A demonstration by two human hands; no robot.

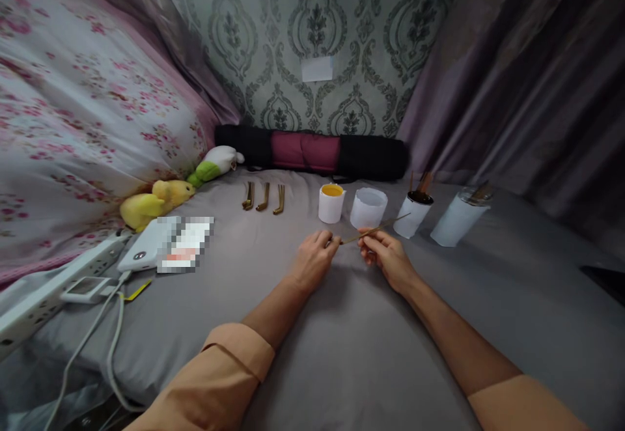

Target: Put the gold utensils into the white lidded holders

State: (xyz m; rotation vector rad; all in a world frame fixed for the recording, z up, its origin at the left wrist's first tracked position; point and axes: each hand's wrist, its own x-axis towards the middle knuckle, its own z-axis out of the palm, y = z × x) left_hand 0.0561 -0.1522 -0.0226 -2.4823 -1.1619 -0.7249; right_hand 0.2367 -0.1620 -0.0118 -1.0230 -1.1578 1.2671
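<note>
Between my two hands a thin brown stick (394, 220) slants up to the right, past the front of the cups. My left hand (315, 256) is closed at its lower left end. With thumb and fingertips, my right hand (387, 255) pinches it further along. Just behind the hands stand a white-wrapped cup with a yellow inside (331, 208) and a whitish cup (368, 211). Right of them are a white-wrapped cup holding brown sticks (411, 221) and a tilted-looking wrapped jar (456, 222) with thin pieces in its top.
Three bent golden-brown bundles (264, 198) lie in a row on the grey sheet (234, 314). At left are a power strip (63, 288), white cables, a white device (149, 245) and plush toys (156, 206). A black-and-maroon roll (307, 151) lies along the wall.
</note>
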